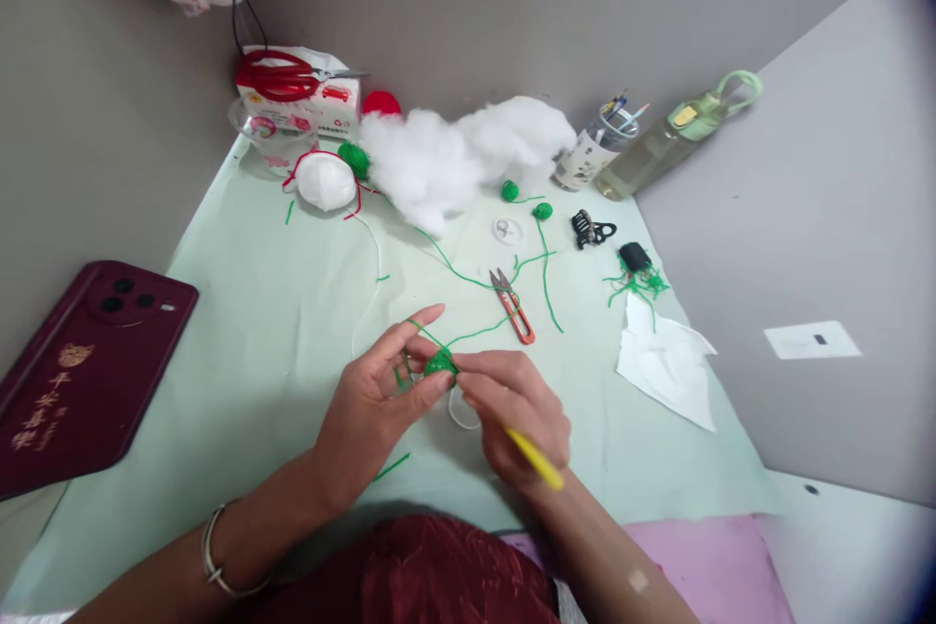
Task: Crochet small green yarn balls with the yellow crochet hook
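Note:
My left hand [380,390] pinches a small green crochet piece [440,363], with green yarn [483,330] running over its raised index finger. In my right hand [519,409] is a crochet hook with a yellow handle [533,458]; its tip meets the green piece and is hidden there. A loop of white yarn [462,414] hangs below the piece. Just beyond the hands lie orange-handled thread snips [514,307], blades apart. The green yarn trails past the snips toward the white stuffing [446,166].
A white yarn ball [326,181] and a green yarn ball [354,160] lie back left, by a tissue box with red scissors [282,76]. Two small green balls [542,211], a hair claw [591,229], a pen cup [594,151] and a bottle [658,146] stand right. A phone [95,370] is left.

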`<action>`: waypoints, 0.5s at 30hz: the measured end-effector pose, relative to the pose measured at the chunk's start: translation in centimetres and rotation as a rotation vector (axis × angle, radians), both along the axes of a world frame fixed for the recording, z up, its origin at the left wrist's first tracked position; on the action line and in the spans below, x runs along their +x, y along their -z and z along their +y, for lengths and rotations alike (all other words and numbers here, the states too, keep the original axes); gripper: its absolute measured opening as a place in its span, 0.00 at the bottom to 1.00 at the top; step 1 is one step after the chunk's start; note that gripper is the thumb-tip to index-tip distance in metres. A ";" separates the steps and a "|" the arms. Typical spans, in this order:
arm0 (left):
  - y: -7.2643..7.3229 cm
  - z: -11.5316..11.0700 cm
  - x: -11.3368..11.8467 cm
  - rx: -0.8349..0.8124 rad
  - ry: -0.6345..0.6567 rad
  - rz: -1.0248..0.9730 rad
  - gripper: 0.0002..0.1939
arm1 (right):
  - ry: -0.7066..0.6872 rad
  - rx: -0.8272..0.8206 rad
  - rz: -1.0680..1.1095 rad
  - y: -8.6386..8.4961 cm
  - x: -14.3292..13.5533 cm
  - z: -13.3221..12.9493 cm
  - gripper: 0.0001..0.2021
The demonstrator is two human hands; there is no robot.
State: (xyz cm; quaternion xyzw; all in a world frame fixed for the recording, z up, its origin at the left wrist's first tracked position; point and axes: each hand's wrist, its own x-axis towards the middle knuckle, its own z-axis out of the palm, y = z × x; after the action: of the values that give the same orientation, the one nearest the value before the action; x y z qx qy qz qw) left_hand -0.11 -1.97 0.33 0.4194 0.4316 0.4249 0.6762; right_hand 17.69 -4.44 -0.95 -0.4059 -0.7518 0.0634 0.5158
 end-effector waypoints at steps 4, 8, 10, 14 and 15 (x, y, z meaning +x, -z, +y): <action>-0.4 -0.1 0.5 -0.060 -0.002 -0.027 0.29 | 0.080 0.147 -0.189 1.2 -0.1 -0.6 0.20; -0.6 0.0 0.3 -0.016 -0.031 0.022 0.26 | 0.025 0.035 -0.014 0.3 -0.2 -0.2 0.16; -0.5 0.2 0.0 0.041 -0.028 0.039 0.19 | -0.017 -0.081 0.152 -0.6 -0.3 0.3 0.13; 0.0 0.4 -0.6 0.140 0.001 0.051 0.18 | -0.040 -0.229 0.333 -1.9 -0.5 0.9 0.10; 0.0 0.4 -0.7 0.157 0.007 0.062 0.20 | -0.041 -0.242 0.331 -2.1 -0.5 0.9 0.10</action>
State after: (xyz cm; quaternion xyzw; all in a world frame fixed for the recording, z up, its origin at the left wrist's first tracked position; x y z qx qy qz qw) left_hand -0.85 -1.52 0.29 0.4857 0.4162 0.4417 0.6291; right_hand 17.18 -3.53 1.16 -0.4335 -0.6519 0.2296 0.5783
